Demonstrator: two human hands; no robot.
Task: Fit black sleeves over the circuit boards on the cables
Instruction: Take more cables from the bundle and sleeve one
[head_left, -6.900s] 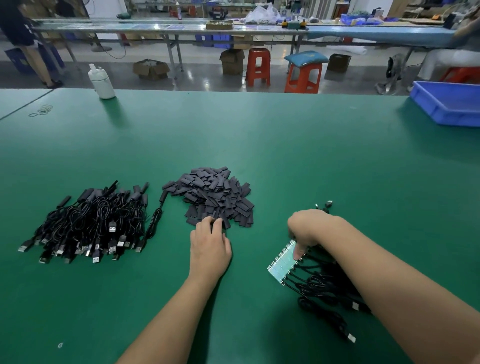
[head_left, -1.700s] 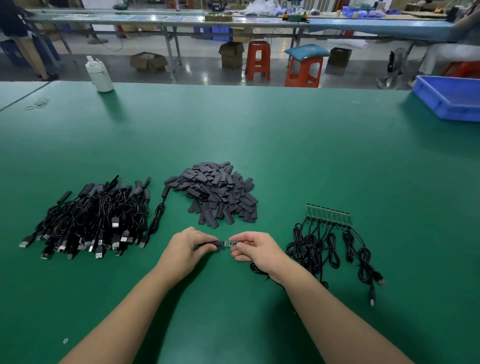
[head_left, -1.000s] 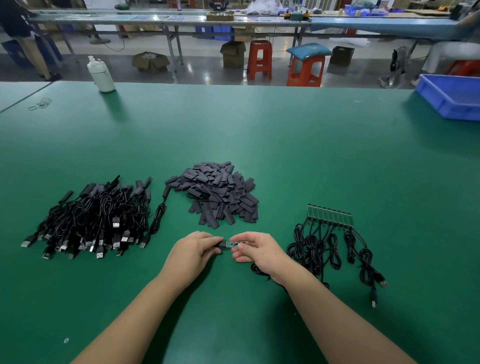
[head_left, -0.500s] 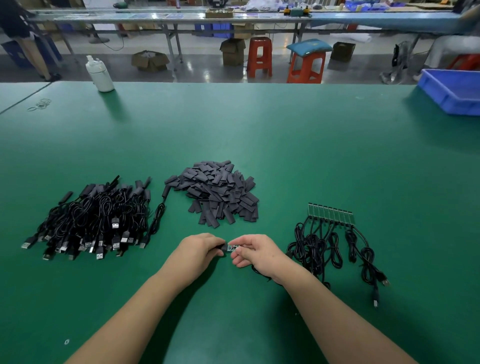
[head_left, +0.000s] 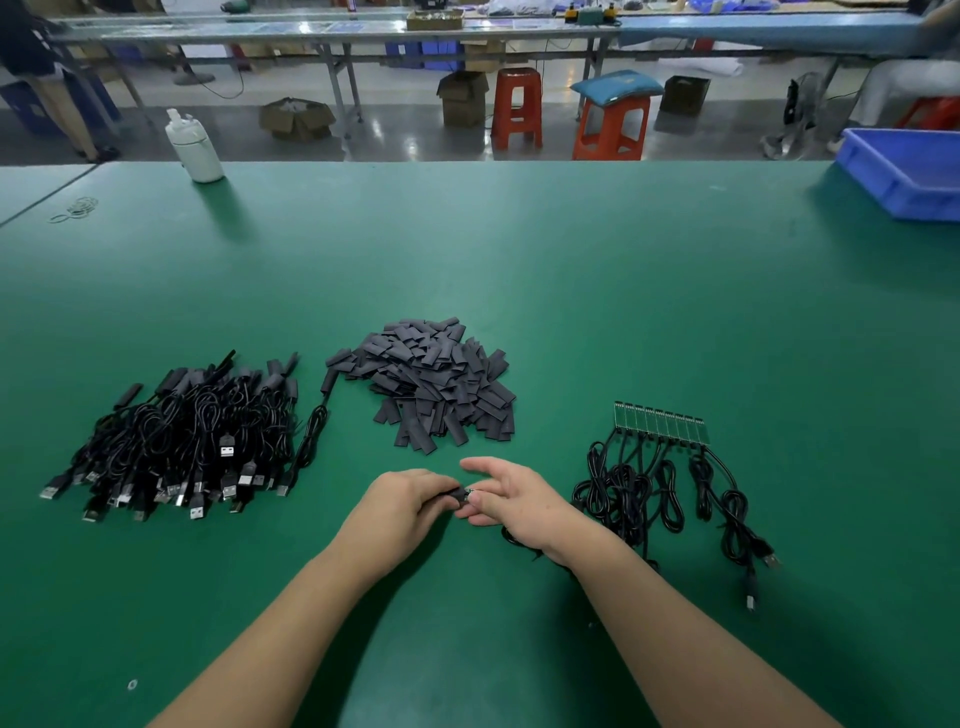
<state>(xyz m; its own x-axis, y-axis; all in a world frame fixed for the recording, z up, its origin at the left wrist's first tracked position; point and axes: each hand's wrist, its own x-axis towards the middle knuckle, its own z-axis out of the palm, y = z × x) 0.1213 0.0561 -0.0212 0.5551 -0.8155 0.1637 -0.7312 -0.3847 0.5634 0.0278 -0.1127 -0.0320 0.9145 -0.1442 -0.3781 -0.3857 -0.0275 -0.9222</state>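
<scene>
Head view
Left hand: the left hand (head_left: 402, 501) is low at centre, just above the green felt-covered surface (head_left: 571, 291), its fingers (head_left: 439, 491) pressed together and pinching a short black tubular sleeve (head_left: 457, 493).
Right hand: the right hand (head_left: 519, 501) meets the left; thumb and lower fingers (head_left: 475, 500) pinch a small green circuit board (head_left: 470, 495) at the sleeve's mouth, while the index finger is stretched out loose above.
Sleeve and board: only a sliver of the board shows between the two hands; how far it sits inside the sleeve cannot be told.
Cable in hand: a thin black cable (head_left: 519, 543) trails out from under the right wrist onto the surface.
Sleeve pile: a heap of flat dark grey sleeves (head_left: 436, 384) lies just beyond the hands.
Left pile: a tangled heap of black USB cables with sleeved ends (head_left: 192, 441) lies to the left, well apart from the hands.
Right group: a row of bare green circuit boards side by side (head_left: 660, 423), with their coiled black cables (head_left: 665, 493) running toward the near edge, lies just right of the right hand.
Far left: a white plastic bottle (head_left: 195, 148) stands at the surface's far edge.
Far right: a blue plastic bin (head_left: 904, 176) sits at the far right corner.
Beyond: orange plastic stools (head_left: 566, 117) stand on the floor.
</scene>
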